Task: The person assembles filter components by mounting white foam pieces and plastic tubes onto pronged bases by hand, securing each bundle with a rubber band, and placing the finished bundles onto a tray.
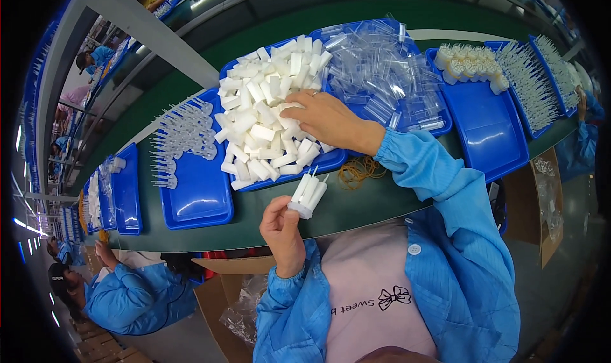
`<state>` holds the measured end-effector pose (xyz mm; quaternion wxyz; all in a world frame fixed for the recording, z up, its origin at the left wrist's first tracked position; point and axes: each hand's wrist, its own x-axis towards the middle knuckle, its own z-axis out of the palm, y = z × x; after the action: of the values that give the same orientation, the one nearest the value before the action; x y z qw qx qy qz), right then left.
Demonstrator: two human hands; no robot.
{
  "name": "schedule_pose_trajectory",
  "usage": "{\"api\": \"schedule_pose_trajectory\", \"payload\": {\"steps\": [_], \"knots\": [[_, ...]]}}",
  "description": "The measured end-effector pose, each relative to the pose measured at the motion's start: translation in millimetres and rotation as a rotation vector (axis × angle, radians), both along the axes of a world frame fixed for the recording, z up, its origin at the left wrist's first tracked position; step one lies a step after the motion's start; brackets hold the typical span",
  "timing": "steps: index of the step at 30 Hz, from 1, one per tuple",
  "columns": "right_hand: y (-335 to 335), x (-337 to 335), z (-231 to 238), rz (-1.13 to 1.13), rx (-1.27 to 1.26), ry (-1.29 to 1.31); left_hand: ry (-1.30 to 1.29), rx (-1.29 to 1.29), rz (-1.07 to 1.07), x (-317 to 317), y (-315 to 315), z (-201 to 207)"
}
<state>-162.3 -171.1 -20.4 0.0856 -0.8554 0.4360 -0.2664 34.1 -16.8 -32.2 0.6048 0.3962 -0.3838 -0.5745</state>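
Note:
My left hand [284,237] is closed around the round base of a pronged plastic holder [305,209], held just in front of the bench edge. Several white cylinders stand side by side on that holder, and thin bare prongs show among them. A heap of short white cylinders [261,130] fills and overflows a blue tray beyond it. Over the right side of this heap lies my right hand [331,118], its fingers curled down among the pieces. What those fingertips grip, if anything, is hidden.
A tray of pronged holders [184,134] stands left, and a tray of clear tubes [375,70] right of the heap. Rubber bands [360,172] lie on the green bench [248,226]. Farther right, a blue tray [487,130] carries finished-looking white clusters. A co-worker [137,296] sits left.

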Motion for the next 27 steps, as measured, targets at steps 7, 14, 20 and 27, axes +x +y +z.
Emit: {"api": "schedule_pose_trajectory", "payload": {"steps": [7, 14, 20, 27], "knots": [[15, -4, 13, 0.029, 0.066, -0.177, 0.000, -0.020, -0.006, -2, -2, 0], [22, -5, 9, -0.121, -0.152, 0.136, -0.003, -0.018, -0.026, -4, -3, 2], [25, -7, 16, -0.041, -0.269, -0.030, -0.059, -0.048, 0.003, -5, -7, 5], [33, -15, 27, -0.013, 0.086, -0.609, -0.256, -0.300, 0.027, -10, -16, 16]]}}
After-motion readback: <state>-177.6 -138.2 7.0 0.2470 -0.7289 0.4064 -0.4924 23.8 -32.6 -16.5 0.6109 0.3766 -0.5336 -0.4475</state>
